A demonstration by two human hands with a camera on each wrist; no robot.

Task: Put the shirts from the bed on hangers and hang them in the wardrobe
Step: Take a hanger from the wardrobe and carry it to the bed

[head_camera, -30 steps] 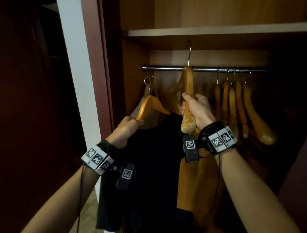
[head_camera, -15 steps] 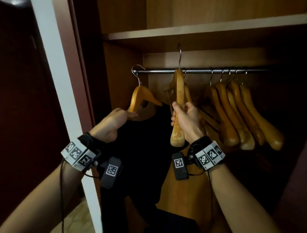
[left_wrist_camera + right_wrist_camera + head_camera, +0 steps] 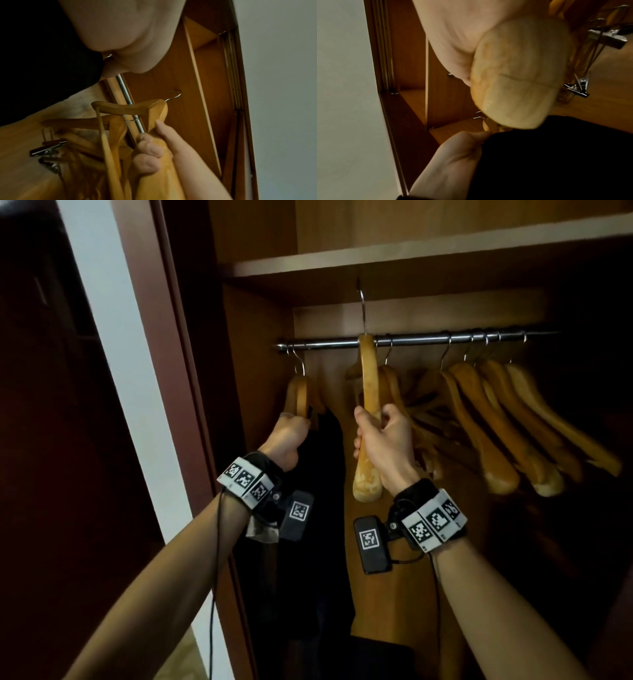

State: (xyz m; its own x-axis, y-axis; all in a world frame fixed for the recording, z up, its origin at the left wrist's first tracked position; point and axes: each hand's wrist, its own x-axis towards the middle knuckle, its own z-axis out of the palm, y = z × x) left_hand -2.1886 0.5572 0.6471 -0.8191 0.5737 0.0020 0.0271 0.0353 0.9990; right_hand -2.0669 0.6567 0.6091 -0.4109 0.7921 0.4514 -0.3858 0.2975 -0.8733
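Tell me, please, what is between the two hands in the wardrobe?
In the head view, between the left hand and the right hand hangs the black shirt; nothing else shows there.

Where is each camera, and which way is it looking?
Head: worn on the head, facing into the wardrobe at the rail; both forearms, left hand and right hand show.
Left wrist: on the left wrist, looking up along the rail; its own palm shows, and the right hand's fingers.
Right wrist: on the right wrist, facing the black shirt; its own palm shows.
Shared: all three show the held empty hanger.
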